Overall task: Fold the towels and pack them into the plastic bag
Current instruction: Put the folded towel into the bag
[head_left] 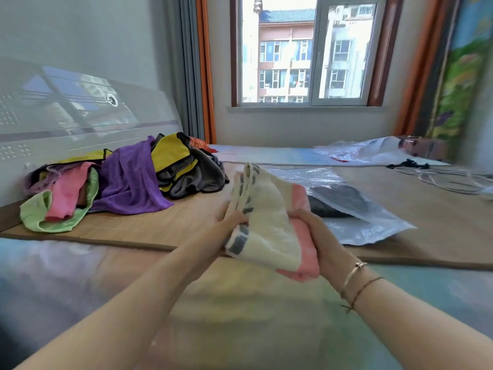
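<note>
A folded cream towel point(269, 222), edged in pink and marked with grey blocks, was held above the bamboo mat point(149, 222) by both hands. The left hand point(230, 222) was curled around its left edge; the right hand point(312, 231) was closed around its pink right edge. Just beyond the towel, a clear plastic bag point(357, 225) was laid flat on the mat, with a dark folded item point(336, 201) seen inside it. A heap of unfolded towels point(128, 180), purple, yellow, grey, pink and green, was piled at the left of the mat, well apart from the bag. A second plastic bag point(365, 150) was located near the window point(306, 52).
</note>
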